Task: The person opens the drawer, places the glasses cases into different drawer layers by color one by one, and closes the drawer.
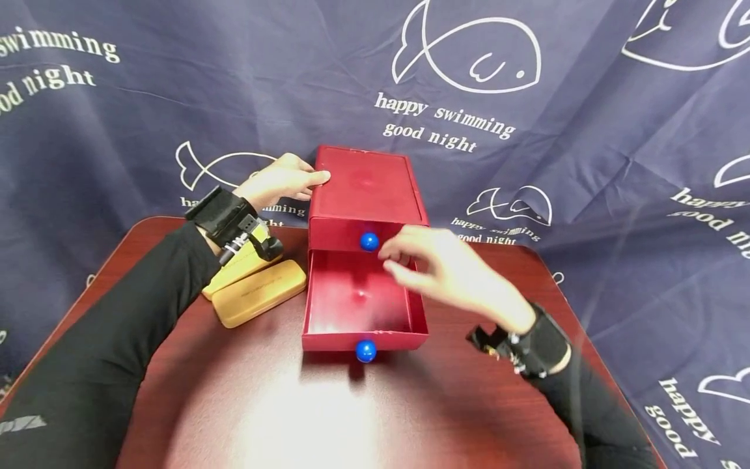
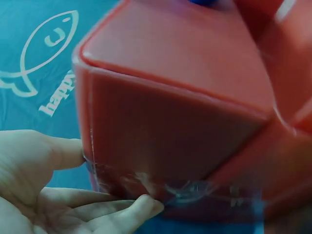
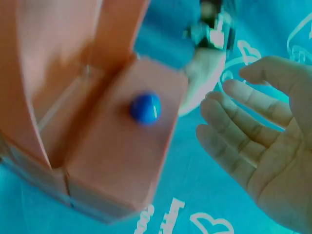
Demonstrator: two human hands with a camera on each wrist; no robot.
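Observation:
A red two-drawer box (image 1: 369, 185) stands on the table, its upper drawer (image 1: 336, 232) pushed in and its lower drawer (image 1: 357, 312) pulled out with nothing inside. Each drawer front carries a round blue knob; the upper knob (image 1: 370, 241) also appears in the right wrist view. My left hand (image 1: 282, 179) holds the box's left rear side, thumb on the top edge and fingers against the side wall (image 2: 161, 131). Over the lower drawer's right side hovers my right hand (image 1: 442, 264), slightly blurred, fingers loosely bent and holding nothing. Its fingertips are close to the upper knob, apart from it in the right wrist view.
Two yellow oblong cases lie left of the box; the nearer case (image 1: 258, 293) is fully visible, the other partly behind the left wrist. A dark blue fish-print cloth (image 1: 328, 78) hangs behind the reddish-brown table (image 1: 469, 391).

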